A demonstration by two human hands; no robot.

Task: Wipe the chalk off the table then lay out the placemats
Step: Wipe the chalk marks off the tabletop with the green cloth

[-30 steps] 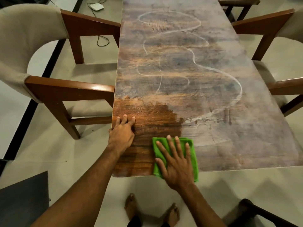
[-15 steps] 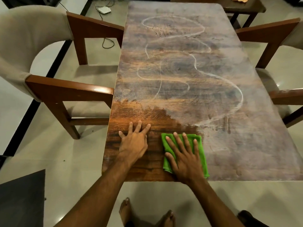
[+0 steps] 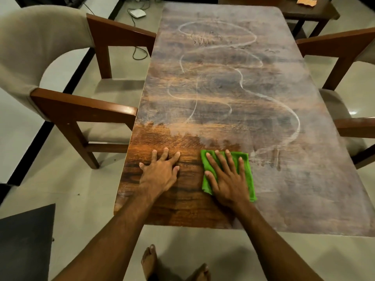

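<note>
A long wooden table [image 3: 304, 199] runs away from me, hazed with white chalk dust. Looping chalk lines [image 3: 288, 110] cross its middle and far half. The near left corner is dark, clean wood. My right hand [image 3: 227, 179] presses flat, fingers spread, on a folded green cloth [image 3: 248, 179] at the border between clean and chalky wood. On the clean patch just left of the cloth, my left hand [image 3: 160, 171] rests flat with straight fingers. No placemats are in view.
A beige upholstered chair with wooden arms [image 3: 85, 110] stands at the table's left side, another chair [image 3: 343, 45] at the right. A dark side table [image 3: 310, 11] with an orange item sits beyond the far end. A white device with a cable [image 3: 138, 13] lies on the floor.
Both hands have slid to the right and a little farther onto the table; the cloth moved with my right hand, and the clean patch has widened rightward.
</note>
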